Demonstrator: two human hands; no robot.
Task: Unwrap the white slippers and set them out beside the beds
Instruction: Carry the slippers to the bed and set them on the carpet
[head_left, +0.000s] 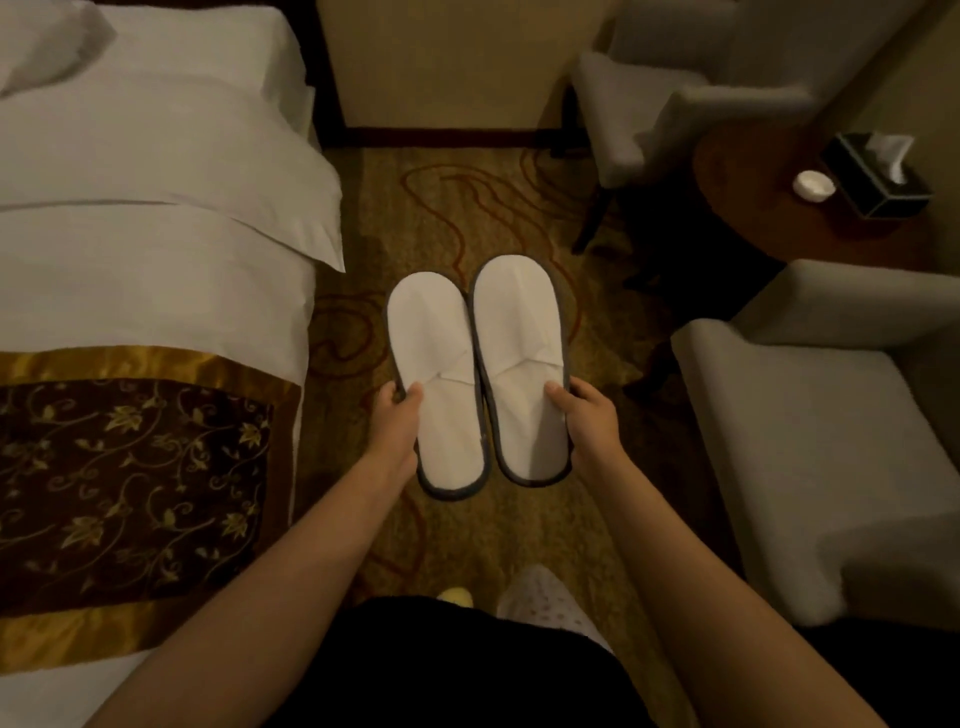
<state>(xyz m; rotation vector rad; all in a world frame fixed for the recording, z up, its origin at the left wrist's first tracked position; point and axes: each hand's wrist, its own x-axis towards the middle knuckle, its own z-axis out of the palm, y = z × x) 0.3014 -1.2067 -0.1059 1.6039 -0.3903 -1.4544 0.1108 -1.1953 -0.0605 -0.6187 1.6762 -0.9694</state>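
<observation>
Two white slippers with grey trim lie side by side, toes pointing away from me, over the patterned carpet between the bed and the armchairs. My left hand (397, 415) grips the outer edge of the left slipper (434, 338) near its heel half. The outer edge of the right slipper (519, 322) is pinched by my right hand (584, 415), thumb on top. No wrapping shows on either one. Whether the slippers rest on the floor or hang just above it I cannot tell.
A bed (156, 249) with white linen and a brown-and-gold runner fills the left. Two grey armchairs (810, 426) stand on the right, with a round dark side table (753, 192) holding a tissue box (878, 176) and a small white dish between them. A headboard wall closes the far end.
</observation>
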